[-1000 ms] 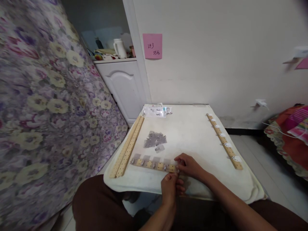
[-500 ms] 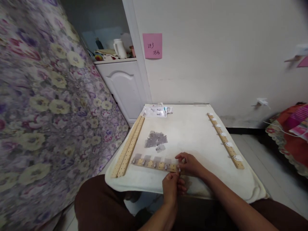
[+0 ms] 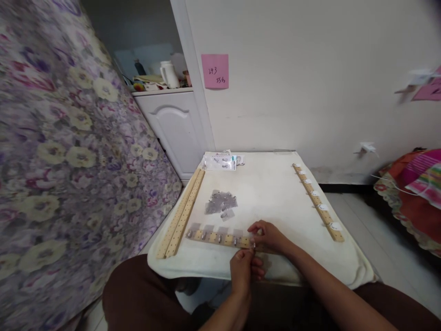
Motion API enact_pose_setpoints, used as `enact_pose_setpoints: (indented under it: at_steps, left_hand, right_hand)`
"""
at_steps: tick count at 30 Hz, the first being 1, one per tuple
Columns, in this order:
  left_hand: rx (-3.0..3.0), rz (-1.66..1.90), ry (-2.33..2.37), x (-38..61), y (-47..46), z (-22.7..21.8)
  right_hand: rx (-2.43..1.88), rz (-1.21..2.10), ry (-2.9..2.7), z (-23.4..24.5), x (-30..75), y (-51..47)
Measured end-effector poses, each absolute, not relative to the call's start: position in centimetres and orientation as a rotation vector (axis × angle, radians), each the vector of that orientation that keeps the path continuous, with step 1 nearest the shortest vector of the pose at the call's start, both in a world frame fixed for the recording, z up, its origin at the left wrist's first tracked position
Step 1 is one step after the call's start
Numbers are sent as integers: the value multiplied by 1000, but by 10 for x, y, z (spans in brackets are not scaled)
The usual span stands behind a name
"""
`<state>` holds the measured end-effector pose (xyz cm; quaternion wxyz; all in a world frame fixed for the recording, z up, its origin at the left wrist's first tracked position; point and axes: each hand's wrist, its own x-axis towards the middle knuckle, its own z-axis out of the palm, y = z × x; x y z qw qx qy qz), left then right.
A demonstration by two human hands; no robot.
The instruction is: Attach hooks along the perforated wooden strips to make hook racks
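Observation:
In front of me lies a narrow wooden strip (image 3: pixel 210 236) with holes along it. Several clear square pieces with silver loop-shaped metal parts (image 3: pixel 219 238) sit in a row on it. At its right part both hands meet around one more silver loop-shaped part (image 3: pixel 254 246). My left hand (image 3: pixel 244 267) pinches it from the near side, fingers curled. From above and behind, my right hand (image 3: pixel 269 236) closes thumb and finger at the same spot. Fingers partly hide the piece. Beyond the strip is a pile of similar clear pieces (image 3: pixel 220 202).
Two bare holed wooden strips (image 3: pixel 181 216) lie along the table's left side. Another strip (image 3: pixel 315 198), bearing several white-backed pieces, lies at the right. Clear printed packaging (image 3: pixel 220 162) is at the back left. A floral curtain (image 3: pixel 86 165) hangs to the left.
The view has shifted slightly. Both hands stay at the same spot on the strip, with only small finger movement. The pile and other strips look unchanged.

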<state>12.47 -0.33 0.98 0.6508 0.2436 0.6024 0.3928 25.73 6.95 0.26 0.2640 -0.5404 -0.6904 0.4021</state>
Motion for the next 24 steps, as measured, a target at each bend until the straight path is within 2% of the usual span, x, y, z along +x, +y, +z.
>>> enact_pose_setpoints:
  at_steps: [11, 24]
  left_hand:
    - [552, 906, 1355, 124, -4, 8]
    - [619, 836, 1231, 119, -15, 5]
  right_hand:
    - [-1343, 1132, -1838, 0, 262, 69]
    - [-1476, 808, -1876, 9, 276, 61]
